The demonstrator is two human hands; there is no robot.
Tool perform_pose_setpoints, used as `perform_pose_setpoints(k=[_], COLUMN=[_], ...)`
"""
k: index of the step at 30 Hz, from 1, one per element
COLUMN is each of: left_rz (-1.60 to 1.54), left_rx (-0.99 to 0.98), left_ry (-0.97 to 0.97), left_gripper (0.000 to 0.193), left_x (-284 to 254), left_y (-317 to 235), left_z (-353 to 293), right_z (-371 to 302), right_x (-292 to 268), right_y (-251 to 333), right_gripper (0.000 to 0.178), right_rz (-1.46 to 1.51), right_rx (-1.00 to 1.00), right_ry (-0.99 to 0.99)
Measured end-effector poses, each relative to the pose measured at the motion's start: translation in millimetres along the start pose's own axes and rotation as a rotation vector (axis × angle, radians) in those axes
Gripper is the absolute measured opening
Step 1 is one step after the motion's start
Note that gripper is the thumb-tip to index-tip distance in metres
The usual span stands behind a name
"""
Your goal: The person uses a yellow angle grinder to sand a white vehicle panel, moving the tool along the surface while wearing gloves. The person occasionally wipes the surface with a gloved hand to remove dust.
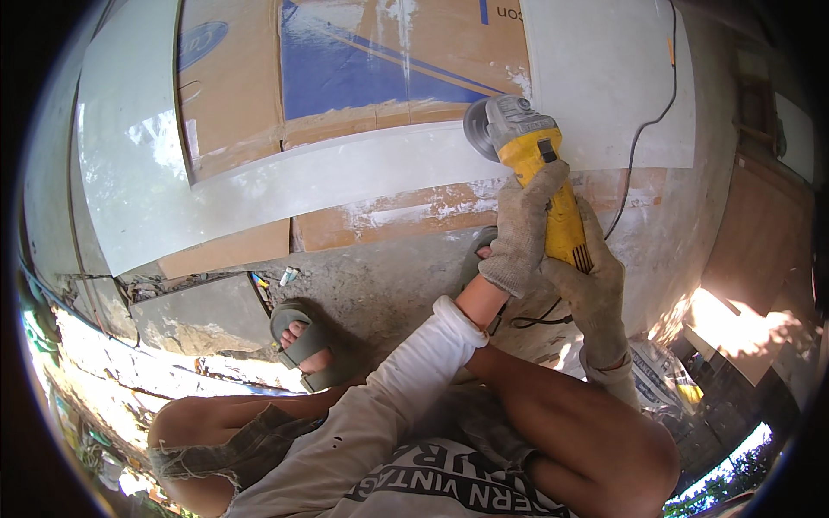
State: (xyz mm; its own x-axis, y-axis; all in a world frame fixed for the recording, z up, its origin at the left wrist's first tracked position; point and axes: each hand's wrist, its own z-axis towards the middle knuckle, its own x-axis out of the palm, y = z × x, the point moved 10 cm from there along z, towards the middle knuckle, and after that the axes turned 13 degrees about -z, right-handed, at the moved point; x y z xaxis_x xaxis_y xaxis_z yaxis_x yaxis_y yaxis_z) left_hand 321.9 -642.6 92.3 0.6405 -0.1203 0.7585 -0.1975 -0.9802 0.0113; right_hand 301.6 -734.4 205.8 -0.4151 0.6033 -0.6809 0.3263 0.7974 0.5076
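Note:
A yellow and grey angle grinder [566, 226] is held in both my gloved hands. My left hand [521, 226] is wrapped around its body close to the grey head, thumb near the dark switch. Farther back, my right hand [598, 285] grips the rear end of the body. The round disc [477, 131] points left, by the inner edge of a large glossy white sheet [224, 211]; I cannot tell whether it touches or spins. Brown cardboard [229, 121] with blue print shows through the sheet's big cut-out, dusted with white powder.
A black power cord [636, 142] runs from the grinder up the right side. My sandalled left foot [308, 345] stands on rough concrete below the sheet; the other foot is partly hidden by my arm. Brown boards [753, 233] lean at the right, near a printed sack [661, 380].

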Motion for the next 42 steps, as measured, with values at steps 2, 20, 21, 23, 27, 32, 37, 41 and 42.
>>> perform_pose_setpoints(k=[2,20,21,23,27,32,37,41,42], left_rz=[0.017,0.072,0.092,0.100,0.052,0.068,0.034,0.005,-0.003], left_rx=[-0.003,-0.044,-0.052,-0.042,-0.083,0.036,0.089,0.104,0.092], left_ry=[-0.007,0.030,0.026,0.064,0.048,0.027,-0.004,0.012,0.014], left_gripper=[0.036,0.039,0.040,0.040,0.029,0.037,0.036,0.035,0.036], left_x=[-0.6,10.7,10.9,16.3,16.0,1.6,-16.9,-23.0,-23.2], left_y=[1.5,13.8,14.6,12.9,15.4,-4.2,-22.6,-35.5,-36.6], left_z=[1.1,2.8,2.8,3.5,0.4,-15.2,-27.1,-24.1,-23.1], right_z=[-0.2,-0.3,-0.7,-1.3,-6.8,-15.0,-18.7,-16.1,-16.0], right_x=[-0.9,-9.4,-10.7,-11.5,-11.4,7.0,22.1,31.0,31.3], right_y=[0.1,-14.3,-12.2,-12.9,-12.1,1.9,12.2,22.8,29.2], right_gripper=[0.092,0.089,0.089,0.089,0.088,0.090,0.091,0.092,0.092], right_rz=[0.027,0.058,0.037,0.018,0.029,0.088,-0.003,-0.020,-0.010], right_rx=[-0.018,-0.045,-0.066,-0.049,-0.014,-0.124,-0.164,-0.169,-0.211], right_ry=[-0.021,-0.086,-0.102,-0.117,-0.130,-0.065,-0.023,0.023,0.032])
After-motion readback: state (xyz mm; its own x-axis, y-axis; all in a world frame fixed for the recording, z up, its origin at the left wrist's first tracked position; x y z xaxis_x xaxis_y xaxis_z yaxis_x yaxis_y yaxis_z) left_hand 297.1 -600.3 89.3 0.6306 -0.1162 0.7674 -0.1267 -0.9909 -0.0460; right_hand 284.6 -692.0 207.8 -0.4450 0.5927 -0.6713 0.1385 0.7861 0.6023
